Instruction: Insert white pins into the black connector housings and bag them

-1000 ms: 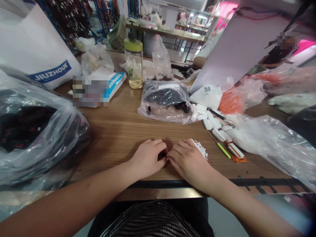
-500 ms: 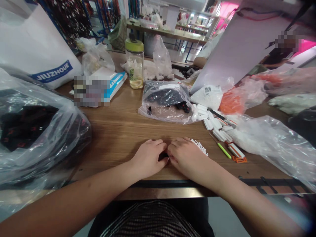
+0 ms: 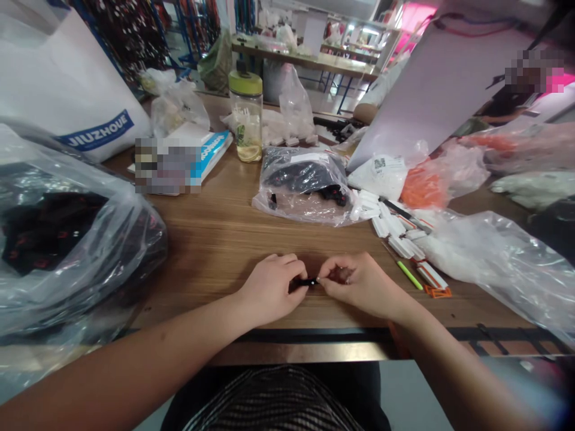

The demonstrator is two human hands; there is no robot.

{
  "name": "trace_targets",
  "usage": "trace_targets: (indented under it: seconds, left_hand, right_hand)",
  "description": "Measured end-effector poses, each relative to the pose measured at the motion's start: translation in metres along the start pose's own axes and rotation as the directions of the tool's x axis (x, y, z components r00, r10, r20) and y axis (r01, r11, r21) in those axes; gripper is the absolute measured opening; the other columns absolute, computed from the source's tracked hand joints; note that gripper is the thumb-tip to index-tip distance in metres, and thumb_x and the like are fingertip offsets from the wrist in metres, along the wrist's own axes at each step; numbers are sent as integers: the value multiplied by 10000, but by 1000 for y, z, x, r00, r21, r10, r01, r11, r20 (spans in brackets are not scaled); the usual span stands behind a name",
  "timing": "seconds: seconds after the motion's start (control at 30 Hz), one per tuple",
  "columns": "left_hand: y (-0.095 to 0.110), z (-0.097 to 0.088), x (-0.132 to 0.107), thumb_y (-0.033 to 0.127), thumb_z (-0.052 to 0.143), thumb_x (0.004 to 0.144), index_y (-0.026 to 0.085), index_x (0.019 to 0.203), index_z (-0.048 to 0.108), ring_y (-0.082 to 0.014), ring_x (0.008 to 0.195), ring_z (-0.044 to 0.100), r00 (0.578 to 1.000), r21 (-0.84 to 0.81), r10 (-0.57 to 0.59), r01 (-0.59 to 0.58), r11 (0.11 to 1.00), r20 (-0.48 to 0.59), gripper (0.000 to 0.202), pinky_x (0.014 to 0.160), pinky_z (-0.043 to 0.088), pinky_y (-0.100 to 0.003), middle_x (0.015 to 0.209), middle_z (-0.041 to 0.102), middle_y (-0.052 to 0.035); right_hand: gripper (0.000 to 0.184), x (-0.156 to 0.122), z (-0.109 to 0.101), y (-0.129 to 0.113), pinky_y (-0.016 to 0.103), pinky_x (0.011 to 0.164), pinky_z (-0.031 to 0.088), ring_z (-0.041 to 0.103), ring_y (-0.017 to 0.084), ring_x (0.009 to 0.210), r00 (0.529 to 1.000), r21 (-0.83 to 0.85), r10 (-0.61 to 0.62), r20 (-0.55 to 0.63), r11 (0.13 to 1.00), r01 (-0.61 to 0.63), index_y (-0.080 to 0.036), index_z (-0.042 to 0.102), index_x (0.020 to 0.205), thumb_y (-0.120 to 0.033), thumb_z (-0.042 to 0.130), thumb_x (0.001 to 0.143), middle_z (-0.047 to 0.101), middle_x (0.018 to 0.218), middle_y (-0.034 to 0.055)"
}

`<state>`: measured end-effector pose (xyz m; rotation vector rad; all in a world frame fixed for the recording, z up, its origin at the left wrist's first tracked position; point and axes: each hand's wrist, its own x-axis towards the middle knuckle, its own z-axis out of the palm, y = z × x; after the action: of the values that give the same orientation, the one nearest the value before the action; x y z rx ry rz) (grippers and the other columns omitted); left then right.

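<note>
My left hand (image 3: 275, 287) is closed round a small black piece (image 3: 309, 282) with a tiny white spot on it, just above the wooden table. Most of the piece is hidden in the fingers. Thumb and forefinger of my right hand (image 3: 359, 281) are pinched together at the right end of the black piece. A small pale bit may be between those fingertips, too small to make out. To the right of my right hand lies a lime-green pen-like tool (image 3: 409, 275) with a thin tip, near an orange plastic piece (image 3: 437, 291).
A clear bag of black parts (image 3: 305, 182) lies ahead. White plastic pieces (image 3: 389, 224) are heaped at right, beside a clear bag (image 3: 485, 257). A large bag of black parts (image 3: 85, 239) stands left. A lime-lidded bottle (image 3: 245, 120) is behind. Someone (image 3: 507, 99) is at far right.
My right hand has shifted slightly right and turned, opening a gap from my left hand and exposing the black piece. It now covers the small white bits seen earlier. My left hand stays put.
</note>
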<state>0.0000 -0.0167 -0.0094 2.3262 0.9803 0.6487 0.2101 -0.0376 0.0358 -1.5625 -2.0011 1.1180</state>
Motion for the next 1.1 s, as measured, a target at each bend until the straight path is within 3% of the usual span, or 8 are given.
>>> trace_targets:
  seconds: [0.2, 0.6, 0.93, 1.1]
  left_hand:
    - [1, -1, 1, 175, 664, 818, 199, 832, 607, -157, 686, 560, 1000, 13, -7, 6, 1000, 14, 63, 742, 440, -332, 780, 612, 18]
    - [2, -2, 1, 174, 673, 818, 195, 826, 611, -153, 687, 561, 1000, 9, -7, 7, 1000, 24, 66, 752, 437, -333, 772, 599, 24]
    - [0, 0, 0, 181, 653, 829, 203, 832, 598, -161, 691, 568, 1000, 12, 0, -1, 1000, 20, 59, 764, 443, -344, 786, 615, 17]
    - [1, -1, 0, 183, 667, 824, 200, 833, 605, -159, 694, 574, 1000, 16, -1, 0, 1000, 21, 66, 763, 447, -339, 792, 615, 20]
  right_hand:
    - [95, -1, 12, 9, 263, 645, 417, 540, 110, 687, 972, -126, -228, -58, 967, 220, -200, 704, 813, -161, 620, 835, 629, 826, 4]
    - [76, -2, 14, 8, 275, 658, 426, 543, 116, 689, 967, -221, -244, -70, 949, 224, -192, 655, 850, -142, 599, 859, 609, 878, 12]
    - [123, -2, 15, 5, 328, 795, 480, 592, 170, 851, 946, -251, -316, -74, 924, 289, -194, 632, 828, -76, 598, 822, 622, 894, 39]
    - [92, -2, 17, 0, 333, 765, 478, 579, 182, 833, 931, -369, -357, -74, 877, 308, -181, 638, 845, -110, 580, 854, 612, 870, 54]
